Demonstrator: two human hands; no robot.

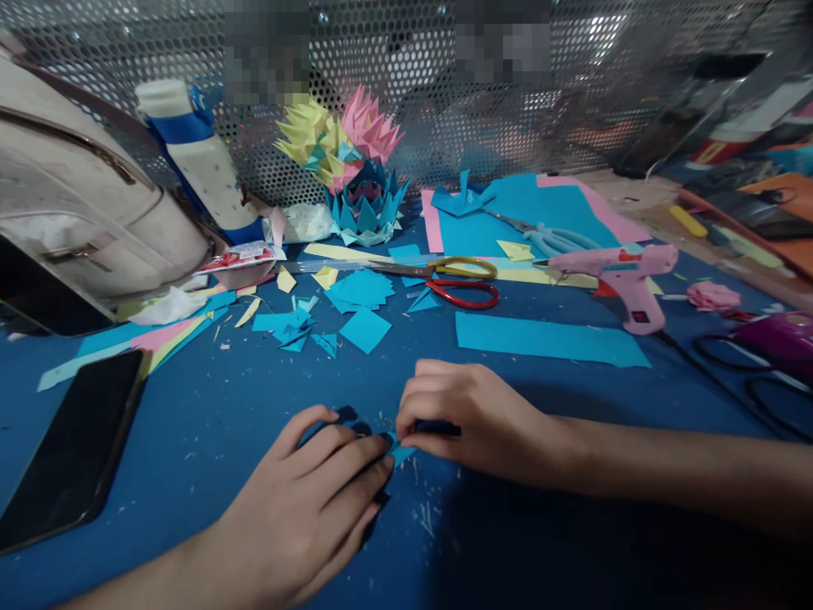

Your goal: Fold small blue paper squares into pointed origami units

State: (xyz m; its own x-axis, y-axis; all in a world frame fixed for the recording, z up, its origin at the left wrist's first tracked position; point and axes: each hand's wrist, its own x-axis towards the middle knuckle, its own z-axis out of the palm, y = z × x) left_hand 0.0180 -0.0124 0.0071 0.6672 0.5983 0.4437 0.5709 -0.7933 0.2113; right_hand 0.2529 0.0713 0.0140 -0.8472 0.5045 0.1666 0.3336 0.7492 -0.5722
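Note:
A small blue paper piece [401, 455] lies on the dark blue table between my hands, partly covered by fingertips. My left hand [334, 500] rests palm down, its fingers spread, with fingertips at the paper's left edge. Curled in a pinch, my right hand [476, 419] holds the same piece from the right. Beyond them lie a blue paper square [366, 329], a stack of blue squares [361, 291], folded blue pieces [293, 329] and a long blue strip [550, 339].
Red-and-yellow-handled scissors [467, 294] and a pink glue gun [635, 275] lie ahead. Folded paper flowers [365, 203] stand by the perforated metal panel [419, 76]. A black phone [76, 449], a white bag [82, 195] and a bottle [203, 161] are at the left.

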